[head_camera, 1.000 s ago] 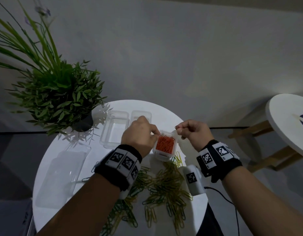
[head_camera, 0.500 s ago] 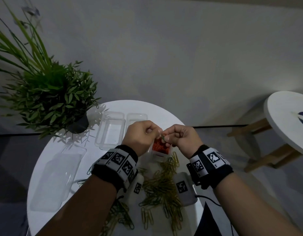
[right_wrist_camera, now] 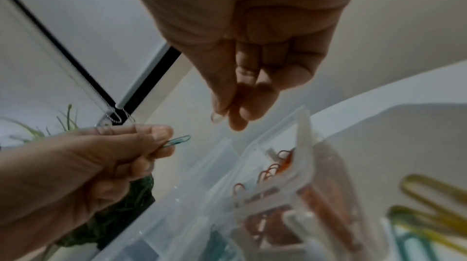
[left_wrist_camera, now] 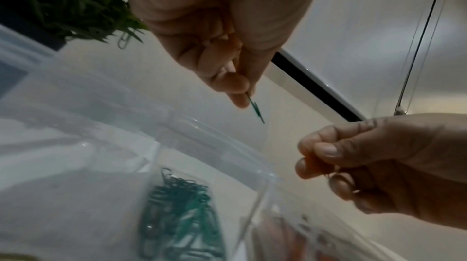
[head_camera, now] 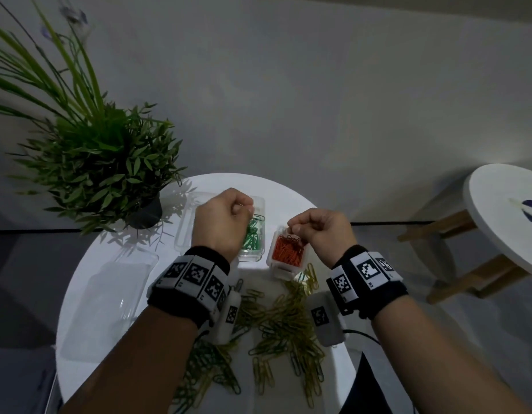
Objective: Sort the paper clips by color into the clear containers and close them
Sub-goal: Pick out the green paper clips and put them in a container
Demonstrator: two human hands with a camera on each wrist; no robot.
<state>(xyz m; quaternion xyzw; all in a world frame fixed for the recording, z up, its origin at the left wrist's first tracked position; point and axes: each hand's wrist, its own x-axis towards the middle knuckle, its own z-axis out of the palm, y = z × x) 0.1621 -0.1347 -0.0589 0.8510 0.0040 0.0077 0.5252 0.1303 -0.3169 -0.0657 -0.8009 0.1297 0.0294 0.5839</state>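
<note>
My left hand (head_camera: 249, 209) pinches a green paper clip (left_wrist_camera: 256, 110) above the clear container (head_camera: 250, 258) that holds green clips (head_camera: 253, 238). The same clip (right_wrist_camera: 178, 140) shows sticking out of those fingers in the right wrist view. My right hand (head_camera: 292, 230) hovers over the small clear container (head_camera: 284, 271) of orange clips (head_camera: 288, 250). Its fingertips are pinched on a small clip that looks orange (left_wrist_camera: 326, 168). A loose pile of yellow and green clips (head_camera: 276, 321) lies on the round white table (head_camera: 288, 189), under both wrists.
An empty clear container (head_camera: 184, 227) stands left of the green one. A large clear tray (head_camera: 109, 294) lies at the table's left. A potted plant (head_camera: 103, 162) fills the back left corner. A second white stool (head_camera: 509, 210) stands to the right.
Half a second ago both hands met over the orange container. They have since pulled apart: the left carried the green clip over the green container, and the right stayed above the orange one.
</note>
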